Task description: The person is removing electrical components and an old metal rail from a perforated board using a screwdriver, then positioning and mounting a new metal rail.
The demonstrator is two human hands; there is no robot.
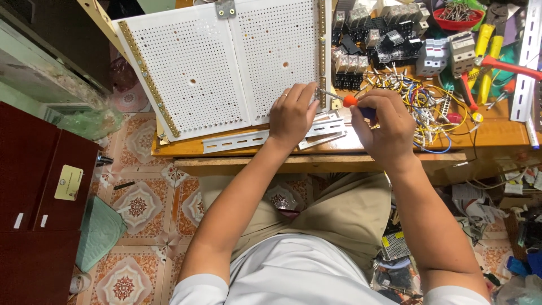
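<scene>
Screwdriver (354, 101), orange-handled, sits mid-frame in your right hand (384, 127), closed around it, tip on the brass strip (322, 53) at the white perforated panel's (226, 62) right edge. Left hand (292, 116) lies flat on the panel, fingers at the tip. Slotted rails (265, 137) lie on the table (485, 135) below.

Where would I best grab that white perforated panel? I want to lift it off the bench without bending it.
Take the white perforated panel by its bare near-left edge, coming from the left: the left hand and screwdriver crowd its right edge, and it overhangs the wooden bench there.
</scene>
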